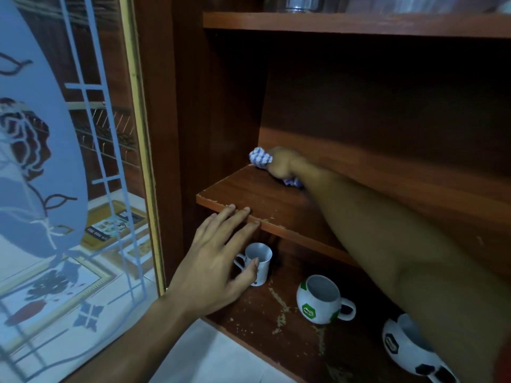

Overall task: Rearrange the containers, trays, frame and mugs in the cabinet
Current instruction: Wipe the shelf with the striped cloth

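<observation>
Right hand [282, 164] grips blue-checked cloth [260, 158] on brown wooden shelf [262, 197], left hand [218, 261] flat-fingered on its edge; small white ceramic mug [260, 264] likely fragile, take by handle.

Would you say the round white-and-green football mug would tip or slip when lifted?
The round white-and-green football mug looks glazed ceramic, so probably slippery and breakable. Its ball-shaped body likely rocks if pushed; the side handle seems the safer grip.
</observation>
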Tool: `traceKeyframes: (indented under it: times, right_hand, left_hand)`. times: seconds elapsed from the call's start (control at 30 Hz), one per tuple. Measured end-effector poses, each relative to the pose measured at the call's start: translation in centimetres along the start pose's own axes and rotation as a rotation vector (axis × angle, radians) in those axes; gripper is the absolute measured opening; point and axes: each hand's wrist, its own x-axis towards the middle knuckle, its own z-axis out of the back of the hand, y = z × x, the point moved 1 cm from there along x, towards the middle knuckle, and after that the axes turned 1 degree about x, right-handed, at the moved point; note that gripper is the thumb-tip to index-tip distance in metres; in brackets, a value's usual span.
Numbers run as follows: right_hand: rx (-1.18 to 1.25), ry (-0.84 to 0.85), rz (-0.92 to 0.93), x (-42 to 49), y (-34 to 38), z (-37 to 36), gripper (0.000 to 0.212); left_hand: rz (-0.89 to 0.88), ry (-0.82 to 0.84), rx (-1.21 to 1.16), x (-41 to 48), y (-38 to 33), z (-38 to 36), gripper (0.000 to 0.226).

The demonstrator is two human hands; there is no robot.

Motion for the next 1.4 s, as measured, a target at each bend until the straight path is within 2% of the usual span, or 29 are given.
traceKeyframes:
  times: [0.17,0.33,0.4,0.5,0.57,0.63,0.73,0.87,0.93,1.1,1.23,1.3,1.4]
  right_hand:
    - [-0.024,-0.074,0.155,-0.9,3.3,-1.9,0.032]
    - [0.146,-0.089,0.437,-6.3,6.6,-1.9,0.010]
    - [0.206,-0.063,0.501,-8.1,7.5,-1.7,0.010]
    - [0.331,0.092,0.559,-9.5,8.0,-0.9,0.013]
    - [0.450,0.089,0.581,-9.5,7.4,-0.2,0.014]
    - [0.464,-0.038,0.548,-9.0,6.1,0.9,0.020]
    - [0.257,-0.203,0.436,-8.3,3.6,2.0,0.016]
    - [0.031,-0.136,0.241,-8.6,0.0,1.0,0.020]
    - [0.008,-0.082,0.215,-9.6,-0.8,-0.4,0.011]
    - [0.084,-0.210,0.320,-14.5,-0.1,-1.6,0.006]
    - [0.357,-0.011,0.314,-18.4,-0.5,0.6,0.006]
    - [0.447,0.044,0.310,-19.7,-1.5,1.6,0.018]
    - [0.455,-0.050,0.195,-20.5,-4.3,3.0,0.013]
  left_hand:
    - [-0.008,0.003,0.007,-0.1,-0.1,0.0,0.054]
    - [-0.028,-0.003,-0.006,-1.5,-1.0,-0.8,0.048]
    - [-0.043,0.016,-0.004,-1.9,-1.4,-1.3,0.049]
    - [-0.039,0.014,-0.012,-1.8,-1.5,-1.3,0.049]
    - [-0.043,0.007,-0.007,-1.7,-1.2,-1.0,0.047]
    - [-0.042,-0.001,0.002,-1.7,-0.8,-0.5,0.045]
    - [-0.027,0.001,0.023,-1.5,0.3,0.0,0.045]
    - [0.059,-0.033,0.028,0.0,1.6,1.2,0.053]
    - [0.091,-0.052,0.010,1.3,1.9,1.8,0.054]
    - [0.084,-0.037,-0.022,3.9,1.7,1.0,0.056]
    - [0.068,0.002,-0.063,4.6,1.0,0.0,0.058]
    - [0.037,0.002,-0.063,4.9,0.4,-0.2,0.056]
    - [0.013,-0.016,-0.079,5.6,-0.6,-0.4,0.054]
